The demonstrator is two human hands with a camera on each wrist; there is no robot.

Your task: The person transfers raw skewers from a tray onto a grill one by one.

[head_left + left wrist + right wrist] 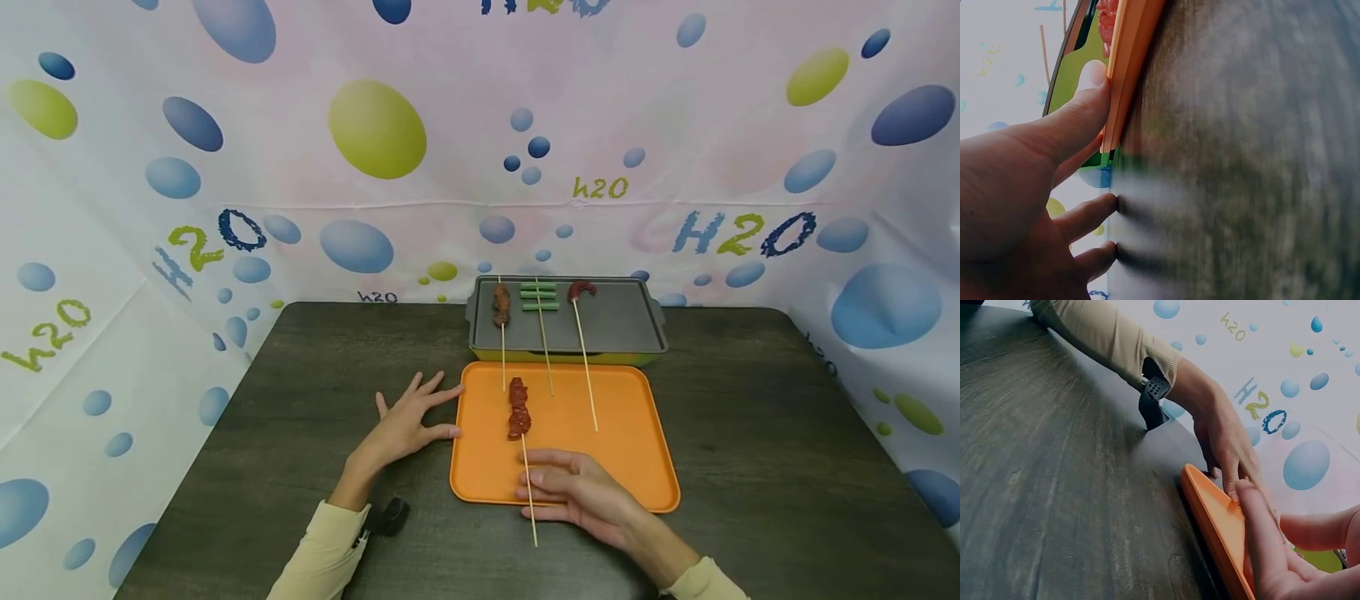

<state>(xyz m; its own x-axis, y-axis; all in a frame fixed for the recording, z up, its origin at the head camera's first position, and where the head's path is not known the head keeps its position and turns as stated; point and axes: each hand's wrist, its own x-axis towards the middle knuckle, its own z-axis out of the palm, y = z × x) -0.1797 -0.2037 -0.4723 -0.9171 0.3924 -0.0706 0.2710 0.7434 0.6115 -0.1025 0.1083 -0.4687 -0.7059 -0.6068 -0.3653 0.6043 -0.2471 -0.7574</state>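
Observation:
My right hand [577,492] pinches the thin wooden stick of a skewer of red meat chunks [518,408] between thumb and fingers. The meat end points away over an orange tray [637,450], and the stick's lower end reaches past the near rim. At the tray's left side, my left hand [401,429] is spread, with thumb and index fingertip at the rim. In the left wrist view the thumb [1092,78] presses against the tray's edge [1129,62], and other fingertips rest on the table. The right wrist view shows the stick crossing the right fingers [1263,531].
Behind the tray stands a grey grill plate [622,321] on a green-yellow base. On it lie a brown meat skewer [501,307], a green vegetable skewer [547,307] and a skewer with a dark red curled piece [581,289]. Their sticks extend over the tray. A patterned curtain [465,167] hangs behind.

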